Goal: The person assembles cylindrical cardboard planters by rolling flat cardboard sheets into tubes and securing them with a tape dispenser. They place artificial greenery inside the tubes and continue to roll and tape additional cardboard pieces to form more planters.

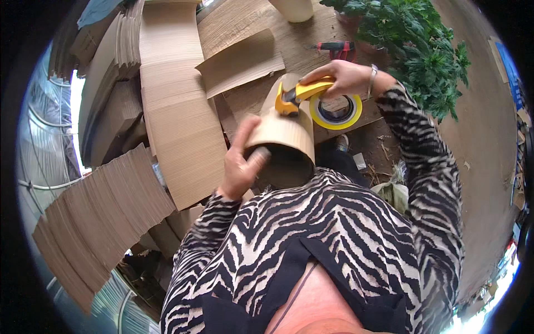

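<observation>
A tan cardboard tube (283, 132) lies on its side in front of my chest, its dark open end facing me. My left hand (242, 161) grips its near rim, with the thumb at the opening and the fingers along the outer left side. In my right hand (346, 78) is a yellow tape dispenser (316, 88), its head resting on top of the tube. A roll of tape (359, 114) with a yellow edge hangs on the dispenser, below my right hand. Whether a strip of tape runs onto the tube, I cannot tell.
Stacked cardboard sheets (178, 94) run along the left, with another pile (105, 217) nearer. One curved sheet (245, 62) lies on the wooden table (231, 19). Beyond are a red-and-black tool (335, 47), a pale round container (295, 8) and leafy green plants (414, 61).
</observation>
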Motion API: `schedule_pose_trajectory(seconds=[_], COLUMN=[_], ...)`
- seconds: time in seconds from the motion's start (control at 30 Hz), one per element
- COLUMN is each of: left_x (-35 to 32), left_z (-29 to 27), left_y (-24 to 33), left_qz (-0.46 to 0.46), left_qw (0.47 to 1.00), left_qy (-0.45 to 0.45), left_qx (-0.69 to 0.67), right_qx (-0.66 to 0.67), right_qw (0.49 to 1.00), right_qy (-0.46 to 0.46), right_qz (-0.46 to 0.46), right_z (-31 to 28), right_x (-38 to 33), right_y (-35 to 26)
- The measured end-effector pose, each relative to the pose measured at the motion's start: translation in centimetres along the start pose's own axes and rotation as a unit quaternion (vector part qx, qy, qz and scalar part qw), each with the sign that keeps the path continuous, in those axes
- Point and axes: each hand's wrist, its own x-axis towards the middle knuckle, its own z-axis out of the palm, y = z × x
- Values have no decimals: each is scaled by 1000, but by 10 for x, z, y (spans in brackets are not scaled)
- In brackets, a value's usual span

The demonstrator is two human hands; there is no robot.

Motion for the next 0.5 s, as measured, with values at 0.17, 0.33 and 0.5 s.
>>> schedule_pose_trajectory(seconds=[0.17, 0.33, 0.5], left_x=[-9, -63, -116], left_z=[-31, -45, -19], left_y=[-1, -67, -111], left_qz=[53, 88, -99], left_qw=[929, 953, 970], left_qy=[-129, 1, 212], left_qx=[343, 290, 66], right_qx=[-109, -146, -111], right_qw=[992, 988, 993], right_qy=[-57, -32, 11], right_qz=[3, 33, 48], right_z=[32, 56, 87], right_x=[27, -57, -19], right_y=[-27, -5, -17])
